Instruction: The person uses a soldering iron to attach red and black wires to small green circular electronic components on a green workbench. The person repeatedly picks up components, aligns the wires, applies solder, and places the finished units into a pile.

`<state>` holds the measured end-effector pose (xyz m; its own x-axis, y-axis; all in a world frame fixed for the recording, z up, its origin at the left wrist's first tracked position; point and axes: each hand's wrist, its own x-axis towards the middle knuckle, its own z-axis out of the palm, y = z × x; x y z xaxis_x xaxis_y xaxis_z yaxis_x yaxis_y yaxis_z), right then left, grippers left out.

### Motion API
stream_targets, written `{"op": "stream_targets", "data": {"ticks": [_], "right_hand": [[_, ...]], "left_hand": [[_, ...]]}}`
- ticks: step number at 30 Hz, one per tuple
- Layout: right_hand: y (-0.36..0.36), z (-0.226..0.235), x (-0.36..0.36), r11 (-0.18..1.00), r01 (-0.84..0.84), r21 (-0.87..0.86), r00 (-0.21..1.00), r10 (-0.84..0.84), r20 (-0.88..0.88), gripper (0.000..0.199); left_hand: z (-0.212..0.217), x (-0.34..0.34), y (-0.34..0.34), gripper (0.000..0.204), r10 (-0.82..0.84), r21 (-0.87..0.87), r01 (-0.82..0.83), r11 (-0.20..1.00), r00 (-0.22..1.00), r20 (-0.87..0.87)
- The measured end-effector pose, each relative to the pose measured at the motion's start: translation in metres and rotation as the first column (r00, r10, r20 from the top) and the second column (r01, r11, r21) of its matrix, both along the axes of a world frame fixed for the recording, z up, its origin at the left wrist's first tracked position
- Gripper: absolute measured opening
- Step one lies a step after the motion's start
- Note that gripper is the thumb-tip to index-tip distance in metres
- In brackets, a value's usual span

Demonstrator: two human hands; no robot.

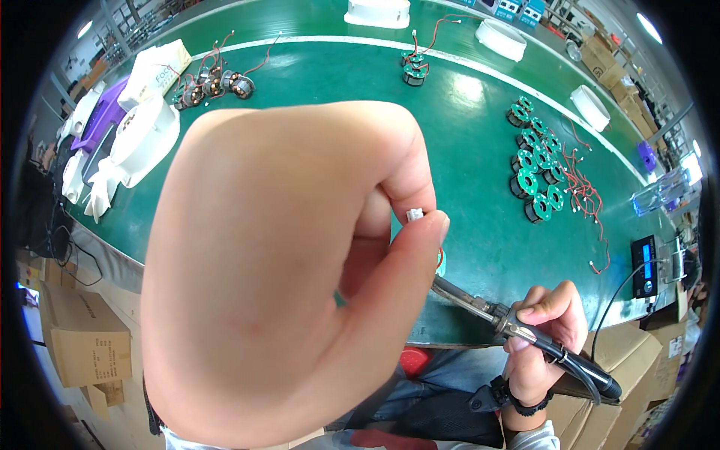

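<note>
My left hand (285, 255) fills the middle of the view, close to the camera. Its thumb and forefinger pinch a small white plug connector (415, 215). A red wire (439, 259) and a sliver of green circuit board (442, 267) show just past the thumb; the rest is hidden behind my hand. At the lower right, my right hand (551, 319) grips a soldering iron (566, 356) by its black handle, with a black wristband below. The iron's metal shaft slants up and left toward my left thumb, and its tip is hidden there.
Round green boards on dark coils (536, 161) lie at right beside loose red wires (581, 184). Small wired motors (214, 84) sit at far left near a white housing (146, 139). A black box with a blue display (645, 266) stands on the right edge. Cardboard boxes (86, 334) flank the table.
</note>
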<state>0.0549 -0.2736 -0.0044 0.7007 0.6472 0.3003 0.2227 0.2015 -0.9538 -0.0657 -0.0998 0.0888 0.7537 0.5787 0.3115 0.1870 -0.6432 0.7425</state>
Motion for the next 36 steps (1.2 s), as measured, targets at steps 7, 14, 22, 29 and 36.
{"op": "stream_targets", "data": {"ticks": [7,14,22,29,36], "right_hand": [[0.0015,0.0019,-0.0005,1.000,-0.001,-0.022,1.000,0.001,0.020,0.021],[0.0021,0.0022,-0.0004,1.000,0.004,-0.029,1.000,-0.003,0.026,0.021],[0.0024,0.0034,0.0000,1.000,0.001,-0.029,0.999,0.000,0.037,0.020],[0.0019,0.0047,0.0007,1.000,-0.018,-0.023,0.999,0.019,0.026,0.020],[0.0014,0.0050,0.0009,0.999,-0.026,-0.032,0.999,0.027,0.047,0.020]], "left_hand": [[0.0052,0.0023,-0.0055,0.007,0.013,-0.175,-0.014,0.984,1.000,-0.008],[0.0051,0.0033,-0.0047,0.006,0.005,-0.186,-0.005,0.982,1.000,-0.002],[0.0040,0.0030,-0.0046,0.007,0.004,-0.174,-0.001,0.985,1.000,0.015],[0.0016,0.0040,-0.0055,0.008,0.010,-0.146,-0.003,0.989,0.999,0.051],[0.0050,0.0048,-0.0067,0.008,0.006,-0.191,-0.006,0.982,1.000,-0.002]]}}
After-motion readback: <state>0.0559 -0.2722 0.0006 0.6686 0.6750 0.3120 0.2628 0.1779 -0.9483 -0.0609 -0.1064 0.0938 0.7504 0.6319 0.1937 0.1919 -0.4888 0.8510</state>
